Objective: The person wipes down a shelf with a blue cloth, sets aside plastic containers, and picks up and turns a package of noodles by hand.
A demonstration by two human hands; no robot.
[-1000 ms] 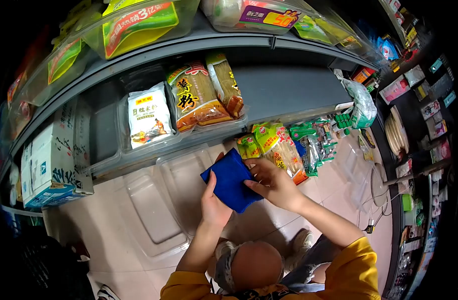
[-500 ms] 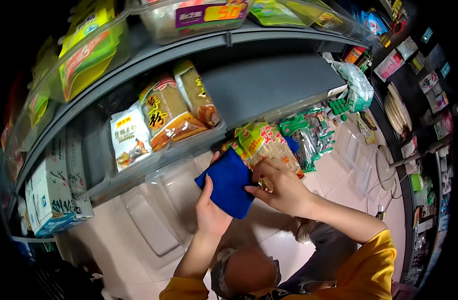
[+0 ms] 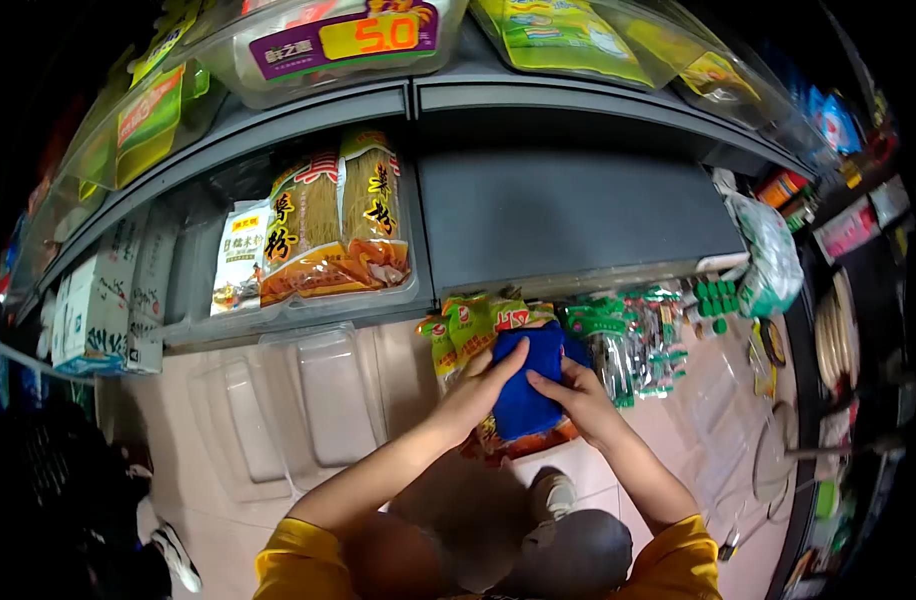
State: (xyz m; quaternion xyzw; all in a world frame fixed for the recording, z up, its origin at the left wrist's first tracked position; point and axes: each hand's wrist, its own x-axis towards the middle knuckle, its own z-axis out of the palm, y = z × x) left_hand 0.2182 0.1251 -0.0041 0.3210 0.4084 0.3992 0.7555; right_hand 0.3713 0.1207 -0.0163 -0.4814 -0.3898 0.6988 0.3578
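Observation:
A folded blue cloth (image 3: 528,395) is held between both hands above the floor. My left hand (image 3: 478,388) grips its left side with the thumb on top. On the right side, my right hand (image 3: 581,396) presses its thumb onto the cloth, fingers behind it. Yellow-green noodle packages (image 3: 460,332) lie behind and under the cloth, partly hidden by it and my hands. Green-and-clear packets (image 3: 618,350) lie just right of them. Beyond my hands is the grey lower shelf (image 3: 568,215).
Noodle bags (image 3: 323,230) and a white bag (image 3: 240,257) sit in a clear bin on the shelf. Clear plastic bins (image 3: 338,395) lie on the floor at left. Cartons (image 3: 103,300) stand far left. Another person's shoe (image 3: 176,558) shows lower left. A fan (image 3: 775,455) stands right.
The view has shifted toward the shelf's right part. Both hands now hold the cloth from its two sides, and it looks narrower than before. It has moved rightward, over the noodle packages.

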